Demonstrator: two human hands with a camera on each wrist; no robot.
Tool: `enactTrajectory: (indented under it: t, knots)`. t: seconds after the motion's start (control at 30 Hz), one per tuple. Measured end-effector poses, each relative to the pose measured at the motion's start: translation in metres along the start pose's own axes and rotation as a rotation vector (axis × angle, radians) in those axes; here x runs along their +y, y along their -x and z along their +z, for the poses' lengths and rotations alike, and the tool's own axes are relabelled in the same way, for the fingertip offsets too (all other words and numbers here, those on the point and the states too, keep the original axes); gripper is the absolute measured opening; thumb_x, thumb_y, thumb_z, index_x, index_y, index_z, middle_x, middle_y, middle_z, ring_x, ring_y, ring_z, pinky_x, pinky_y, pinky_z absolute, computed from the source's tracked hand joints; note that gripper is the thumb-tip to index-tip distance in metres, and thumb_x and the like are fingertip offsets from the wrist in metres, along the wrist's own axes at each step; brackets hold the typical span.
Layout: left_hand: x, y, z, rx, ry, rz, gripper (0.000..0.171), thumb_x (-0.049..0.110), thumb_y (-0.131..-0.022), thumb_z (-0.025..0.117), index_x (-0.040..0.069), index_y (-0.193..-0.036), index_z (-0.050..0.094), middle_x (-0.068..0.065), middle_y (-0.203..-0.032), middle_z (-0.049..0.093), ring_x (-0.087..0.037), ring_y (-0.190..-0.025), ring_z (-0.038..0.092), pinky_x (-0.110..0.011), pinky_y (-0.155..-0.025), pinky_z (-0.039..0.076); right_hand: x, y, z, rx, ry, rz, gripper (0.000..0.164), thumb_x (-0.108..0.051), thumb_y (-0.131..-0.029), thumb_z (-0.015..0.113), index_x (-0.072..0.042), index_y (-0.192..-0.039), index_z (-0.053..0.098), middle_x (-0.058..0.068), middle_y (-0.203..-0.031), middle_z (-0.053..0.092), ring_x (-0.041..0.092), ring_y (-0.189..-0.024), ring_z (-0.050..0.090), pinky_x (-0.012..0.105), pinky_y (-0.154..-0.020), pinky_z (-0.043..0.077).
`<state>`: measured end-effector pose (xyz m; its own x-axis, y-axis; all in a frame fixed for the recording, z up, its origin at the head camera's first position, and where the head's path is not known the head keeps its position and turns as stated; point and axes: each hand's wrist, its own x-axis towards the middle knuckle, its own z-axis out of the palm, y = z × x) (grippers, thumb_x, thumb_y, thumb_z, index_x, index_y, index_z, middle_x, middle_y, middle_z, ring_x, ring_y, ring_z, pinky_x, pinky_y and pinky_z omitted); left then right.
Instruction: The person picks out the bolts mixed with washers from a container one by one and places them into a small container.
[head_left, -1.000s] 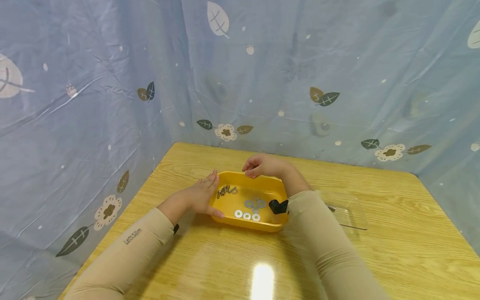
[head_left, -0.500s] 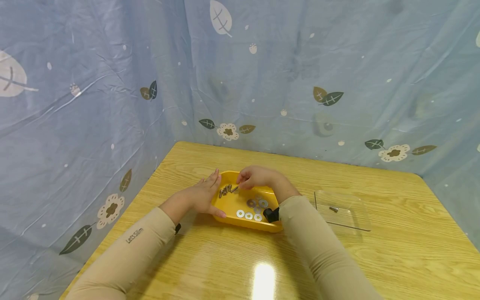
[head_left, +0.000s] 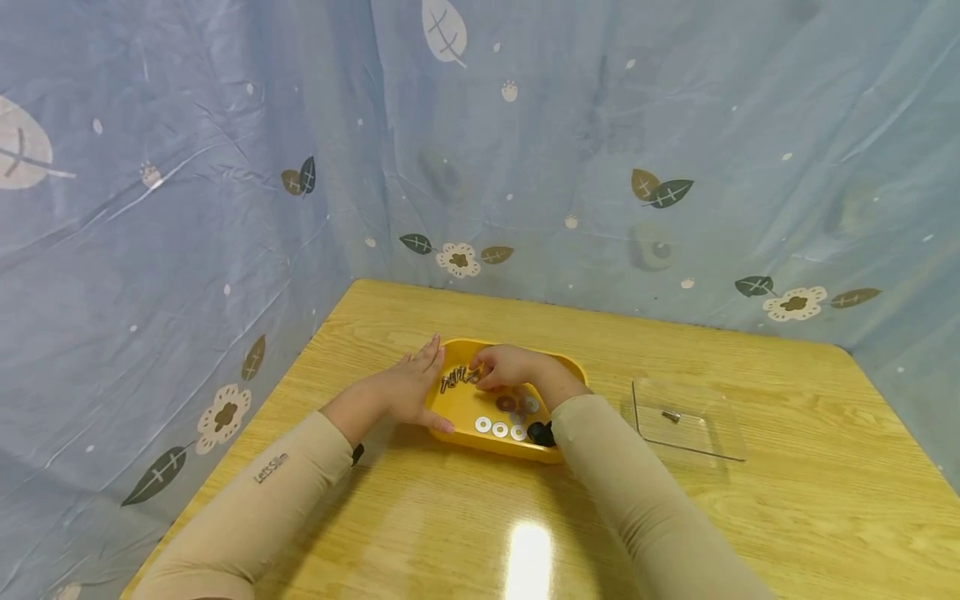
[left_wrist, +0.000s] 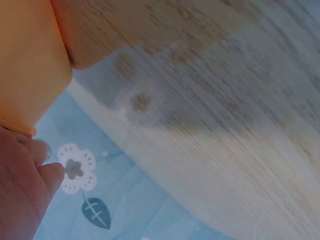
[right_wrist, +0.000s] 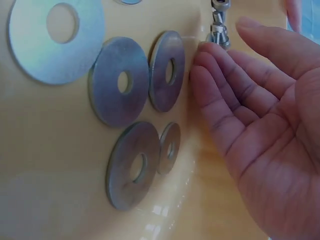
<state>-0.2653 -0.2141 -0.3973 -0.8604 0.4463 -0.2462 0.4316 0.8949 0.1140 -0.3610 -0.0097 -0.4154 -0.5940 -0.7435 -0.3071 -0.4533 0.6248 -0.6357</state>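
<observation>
A yellow plastic bin (head_left: 480, 446) stands on the table with metal bolts (head_left: 453, 379) at its far left and flat round washers (head_left: 500, 429) on its floor. My left hand (head_left: 401, 392) rests along the bin's left side, fingers extended and thumb at the front rim; in the left wrist view, the hand (left_wrist: 25, 185) is beside the bin's outer wall (left_wrist: 35, 60). My right hand (head_left: 510, 367) is inside the bin by the bolts. The right wrist view has its fingertips beside a bolt (right_wrist: 218, 32), with the thumb apart from them.
A clear plastic tray (head_left: 690, 446) with dark divider lines lies right of the bin and contains a single bolt (head_left: 671, 416). Patterned blue cloth (head_left: 525, 167) hangs behind and left of the wooden table (head_left: 420, 533).
My right hand has come down from above the bin's far rim to the bolts inside, moving left. The left hand has stayed at the bin's side.
</observation>
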Motion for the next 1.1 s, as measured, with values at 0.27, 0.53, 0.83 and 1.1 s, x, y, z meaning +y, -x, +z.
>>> enactTrajectory:
  t: [0.27,0.53,0.83,1.1]
  knots:
    - [0.000,0.000,0.002,0.001,0.004,-0.002,0.131,0.086,-0.058,0.042,0.000,-0.145,-0.004,-0.014,-0.149,-0.020,-0.023,-0.138,-0.010,-0.046,-0.111,0.008,0.001,-0.001,0.005,0.002,0.026,-0.022,0.021,-0.010,-0.087,0.061,-0.003,-0.108,0.061,0.004,-0.075,0.061,0.015,-0.063,0.053,0.021,-0.060,0.044]
    - [0.000,0.001,0.005,-0.007,0.009,-0.007,0.130,0.086,-0.058,0.043,0.002,-0.145,-0.005,-0.013,-0.148,-0.021,-0.022,-0.139,-0.009,-0.045,-0.111,0.008,0.001,-0.002,0.010,-0.008,0.014,-0.028,0.005,-0.008,-0.086,0.063,-0.003,-0.087,0.064,-0.001,-0.070,0.058,0.009,-0.060,0.048,0.019,-0.058,0.042]
    - [-0.001,0.001,0.006,-0.002,0.013,0.002,0.130,0.086,-0.058,0.043,0.002,-0.145,-0.005,-0.013,-0.148,-0.021,-0.022,-0.139,-0.009,-0.045,-0.111,0.009,0.005,-0.002,0.010,-0.018,0.044,-0.057,0.008,-0.002,-0.079,0.068,-0.006,-0.078,0.062,-0.003,-0.069,0.056,0.008,-0.061,0.050,0.019,-0.059,0.044]
    - [-0.004,-0.002,0.005,0.000,-0.002,0.009,0.129,0.086,-0.058,0.041,0.002,-0.145,-0.005,-0.014,-0.148,-0.022,-0.023,-0.138,-0.010,-0.046,-0.111,0.008,0.004,-0.002,0.005,0.055,0.118,-0.071,0.024,-0.011,-0.075,0.076,-0.004,-0.081,0.054,-0.001,-0.067,0.050,0.011,-0.060,0.047,0.021,-0.057,0.040]
